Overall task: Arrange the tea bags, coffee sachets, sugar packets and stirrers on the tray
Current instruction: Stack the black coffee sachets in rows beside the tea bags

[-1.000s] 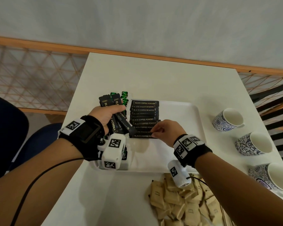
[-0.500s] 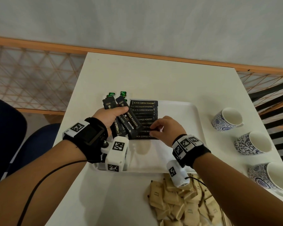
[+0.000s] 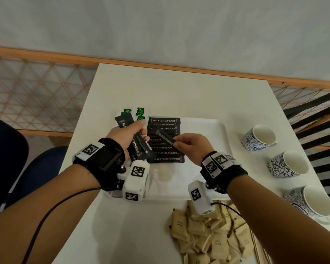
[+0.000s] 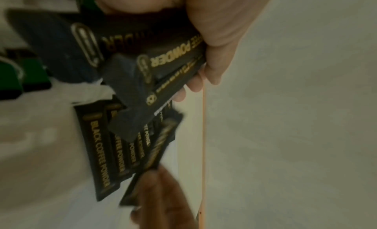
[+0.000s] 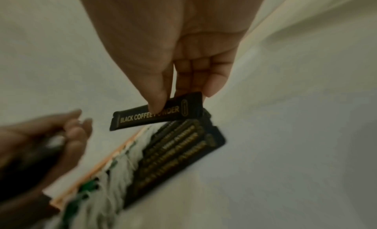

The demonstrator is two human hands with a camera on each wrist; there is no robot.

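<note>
A white tray sits mid-table. Several black coffee sachets lie on it in an overlapping column, with green tea bags at its far left corner. My left hand grips a fanned bundle of coffee sachets above the tray's left side; that bundle shows in the left wrist view. My right hand pinches one coffee sachet by its end, just above the column. In the right wrist view thumb and fingers hold this sachet over the row.
A heap of tan sugar packets lies on the table near the front edge, below the tray. Three blue-patterned white cups stand along the right side. A wooden rail and netting border the table's far and left sides.
My right hand left the column and took one sachet from the left hand's bundle; it now holds it lifted above the row. The left hand rose slightly with the bundle.
</note>
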